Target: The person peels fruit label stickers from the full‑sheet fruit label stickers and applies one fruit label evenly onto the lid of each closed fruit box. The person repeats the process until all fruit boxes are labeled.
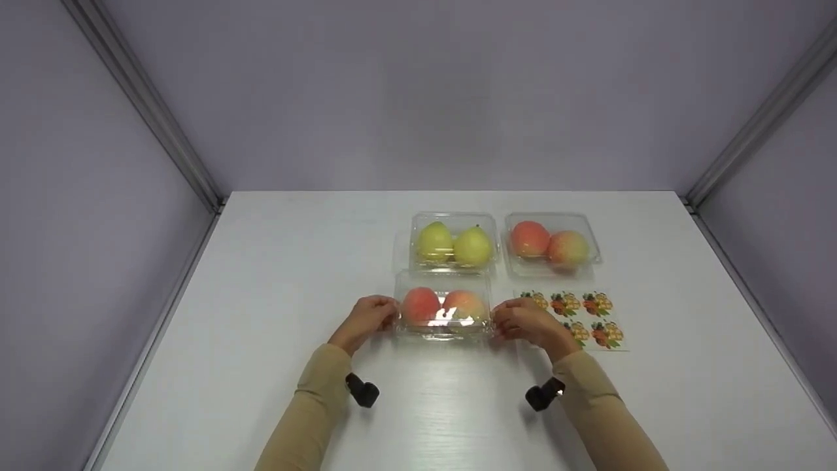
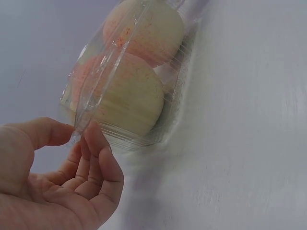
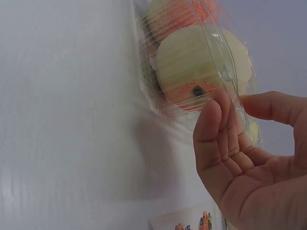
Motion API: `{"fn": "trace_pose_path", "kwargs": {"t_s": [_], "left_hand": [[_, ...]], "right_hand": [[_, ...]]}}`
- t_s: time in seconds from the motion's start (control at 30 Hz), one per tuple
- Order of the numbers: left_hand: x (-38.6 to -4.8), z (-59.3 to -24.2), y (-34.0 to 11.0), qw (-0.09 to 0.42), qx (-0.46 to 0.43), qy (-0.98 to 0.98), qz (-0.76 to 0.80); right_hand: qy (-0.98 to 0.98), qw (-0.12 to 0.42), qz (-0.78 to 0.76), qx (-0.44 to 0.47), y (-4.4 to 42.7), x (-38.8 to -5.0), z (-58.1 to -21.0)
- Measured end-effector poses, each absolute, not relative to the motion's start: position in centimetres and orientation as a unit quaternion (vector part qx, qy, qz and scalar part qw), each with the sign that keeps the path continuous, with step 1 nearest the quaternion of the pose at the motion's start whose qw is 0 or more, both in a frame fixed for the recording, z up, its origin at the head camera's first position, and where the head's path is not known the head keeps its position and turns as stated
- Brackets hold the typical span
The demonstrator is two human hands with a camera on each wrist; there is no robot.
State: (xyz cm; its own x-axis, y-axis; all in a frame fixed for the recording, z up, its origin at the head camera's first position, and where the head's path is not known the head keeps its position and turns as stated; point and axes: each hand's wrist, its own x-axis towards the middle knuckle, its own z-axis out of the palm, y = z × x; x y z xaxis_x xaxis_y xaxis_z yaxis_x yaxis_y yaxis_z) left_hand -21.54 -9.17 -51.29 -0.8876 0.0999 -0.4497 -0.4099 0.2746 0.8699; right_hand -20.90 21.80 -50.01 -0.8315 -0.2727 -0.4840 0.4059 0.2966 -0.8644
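A clear box (image 1: pixel 443 281) displays red-and-yellow peaches (image 1: pixel 421 305) between left grip (image 1: pixel 366 320) and right grip (image 1: pixel 528 320); yellow-green pears (image 1: pixel 473 247) show beyond, orange-and-green fruit-print stickers (image 1: pixel 597 304) beside the right.

This looks like a lab-style booth (image 1: pixel 85 248): plain wall (image 1: pixel 438 98) at twelve o'clock, metal posts (image 1: pixel 145 98) at ten and two, around a white bench (image 1: pixel 274 281).

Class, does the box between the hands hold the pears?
No: the clear box holds two peach-like fruits, while the yellow-green pears sit in the box behind it.
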Motion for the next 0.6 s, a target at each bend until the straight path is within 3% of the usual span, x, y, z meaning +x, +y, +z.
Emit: {"fn": "trace_pose_path", "kwargs": {"t_s": [0.6], "left_hand": [[-21.4, -51.2, -6.9, 0.225, -0.076, 0.768, 0.595]], "right_hand": [[0.744, 0.285, -0.603, 0.042, 23.7, -19.9, -48.3]]}}
